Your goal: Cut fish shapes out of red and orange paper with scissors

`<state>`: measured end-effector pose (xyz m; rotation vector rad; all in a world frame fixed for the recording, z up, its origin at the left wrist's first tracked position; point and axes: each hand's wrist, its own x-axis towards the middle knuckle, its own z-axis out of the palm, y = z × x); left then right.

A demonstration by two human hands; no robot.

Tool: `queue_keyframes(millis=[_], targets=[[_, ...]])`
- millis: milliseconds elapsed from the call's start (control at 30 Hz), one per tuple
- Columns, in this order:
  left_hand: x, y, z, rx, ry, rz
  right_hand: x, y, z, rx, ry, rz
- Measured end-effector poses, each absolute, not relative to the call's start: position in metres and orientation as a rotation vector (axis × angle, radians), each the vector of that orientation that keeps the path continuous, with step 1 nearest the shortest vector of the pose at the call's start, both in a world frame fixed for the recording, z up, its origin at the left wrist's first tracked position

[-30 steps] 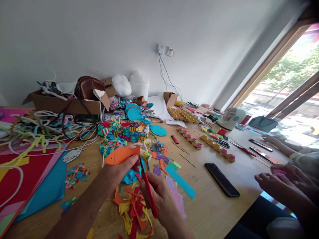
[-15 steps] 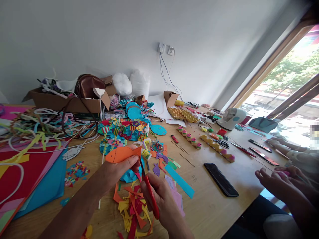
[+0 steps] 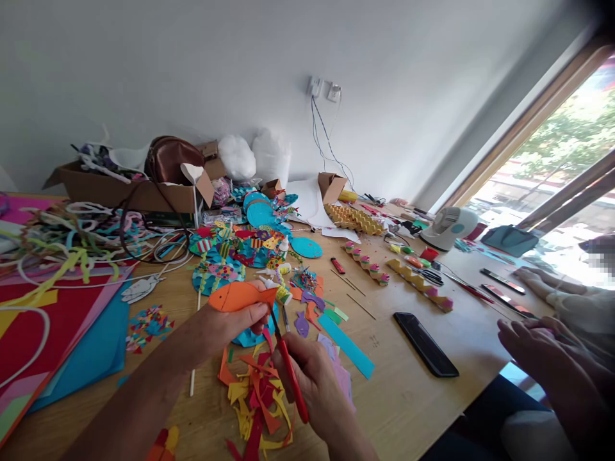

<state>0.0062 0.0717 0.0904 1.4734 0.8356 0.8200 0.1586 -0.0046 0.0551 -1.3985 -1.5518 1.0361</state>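
My left hand (image 3: 240, 320) is closed on an orange paper fish (image 3: 235, 296), thumb over its lower edge near the tail. The fish has an eye and a gill line drawn on it. In my right hand (image 3: 310, 374) is a pair of scissors (image 3: 292, 378) with red handles. Its dark blades point up and touch or nearly touch the fish's tail; whether they are apart I cannot tell. Beneath my hands lies a heap of orange, yellow and red paper scraps (image 3: 257, 400). A purple paper fish (image 3: 302, 324) rests just beyond my right hand.
A blue paper strip (image 3: 346, 347) and a black phone (image 3: 425, 344) lie to the right. Egg-carton strips (image 3: 420, 285) and a sewing machine (image 3: 446, 228) stand farther off. Coloured sheets (image 3: 81, 346) cover the left side. Another person's hands (image 3: 538, 346) are at the right edge.
The paper fish's tail now ends in a cleaner edge beside the blades. Both hands hold almost the same place, and the view has shifted slightly.
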Motion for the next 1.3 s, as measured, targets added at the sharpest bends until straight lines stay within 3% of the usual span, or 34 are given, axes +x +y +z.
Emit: queue_keyframes(millis=[400,1300], targets=[[-0.0013,0.0777,0.0892,1.674,0.804,0.735,0.1659,-0.0069,0.0521,-1.465,-1.706,0.872],[0.0010,0.0780,0.0844,1.574,0.778,0.710,0.1659,-0.0078,0.0505,-1.487,-1.672,0.850]])
